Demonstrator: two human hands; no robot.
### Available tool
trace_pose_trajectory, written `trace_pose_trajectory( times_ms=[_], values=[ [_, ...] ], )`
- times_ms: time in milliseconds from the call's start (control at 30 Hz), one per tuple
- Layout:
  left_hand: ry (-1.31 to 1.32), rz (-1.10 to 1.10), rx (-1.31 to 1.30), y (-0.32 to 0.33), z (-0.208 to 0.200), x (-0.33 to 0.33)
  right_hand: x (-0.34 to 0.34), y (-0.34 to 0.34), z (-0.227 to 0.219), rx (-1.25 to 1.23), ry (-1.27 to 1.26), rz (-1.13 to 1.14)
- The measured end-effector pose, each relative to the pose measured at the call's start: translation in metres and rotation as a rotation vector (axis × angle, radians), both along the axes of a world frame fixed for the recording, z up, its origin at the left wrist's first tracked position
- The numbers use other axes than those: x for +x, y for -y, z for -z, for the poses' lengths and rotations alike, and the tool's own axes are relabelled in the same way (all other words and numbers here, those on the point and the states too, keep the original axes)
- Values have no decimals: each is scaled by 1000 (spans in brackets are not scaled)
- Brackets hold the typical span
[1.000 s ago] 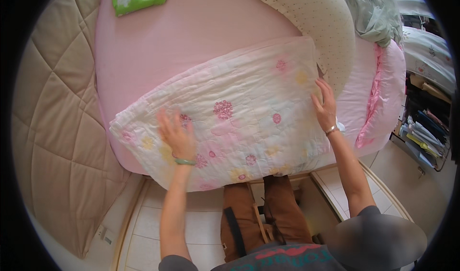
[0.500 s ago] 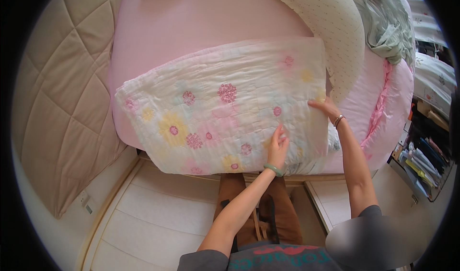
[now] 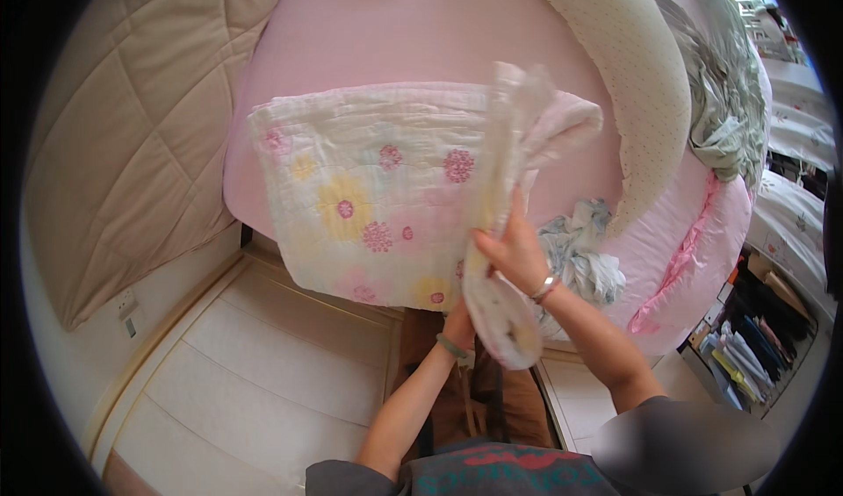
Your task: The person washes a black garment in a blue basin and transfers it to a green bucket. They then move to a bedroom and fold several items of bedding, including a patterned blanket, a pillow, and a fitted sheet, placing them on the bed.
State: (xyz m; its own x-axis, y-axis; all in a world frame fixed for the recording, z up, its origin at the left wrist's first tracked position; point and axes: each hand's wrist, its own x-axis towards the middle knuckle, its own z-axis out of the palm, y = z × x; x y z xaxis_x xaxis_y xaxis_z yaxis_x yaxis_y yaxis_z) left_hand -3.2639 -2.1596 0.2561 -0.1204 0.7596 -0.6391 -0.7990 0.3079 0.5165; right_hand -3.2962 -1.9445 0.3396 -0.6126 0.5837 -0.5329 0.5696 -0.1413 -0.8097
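A thin quilt (image 3: 351,180), white with pink and yellow flowers, lies over the near part of a pink-sheeted bed. Its right portion stands lifted and folded up, blurred by motion, with the near end curling down past the bed's edge. My right hand (image 3: 518,252) grips this raised fold, thumb on its left face and fingers pointing away from me. Low at the quilt's near edge is my left hand (image 3: 458,325), touching the cloth at the base of the fold. Its fingers are hidden behind the fabric.
A crumpled pale grey-white cloth (image 3: 587,255) lies right of the quilt. Beyond it curves a cream dotted bolster (image 3: 654,101), with a bunched grey-green cloth (image 3: 724,118) farther right. A beige padded panel (image 3: 132,145) borders the left side. Shelves with folders (image 3: 746,347) stand at right.
The quilt's right part, flat before, has been lifted and folded leftward by my right hand. My left hand has moved left and down to the near edge. The crumpled cloth is now uncovered.
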Motion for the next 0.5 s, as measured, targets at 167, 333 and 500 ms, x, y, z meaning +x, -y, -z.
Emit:
trace_pose_trajectory(
  times_ms=[167,333,500],
  values=[
    [310,-532,-260,87,4,-18,-66,48,31,-175,56,-185],
    [195,-840,-376,73,-43,-65,-67,27,69,59,-115,-280],
    [-704,-316,-638,74,-30,-40,-102,-43,51,594,-82,-343]
  ],
)
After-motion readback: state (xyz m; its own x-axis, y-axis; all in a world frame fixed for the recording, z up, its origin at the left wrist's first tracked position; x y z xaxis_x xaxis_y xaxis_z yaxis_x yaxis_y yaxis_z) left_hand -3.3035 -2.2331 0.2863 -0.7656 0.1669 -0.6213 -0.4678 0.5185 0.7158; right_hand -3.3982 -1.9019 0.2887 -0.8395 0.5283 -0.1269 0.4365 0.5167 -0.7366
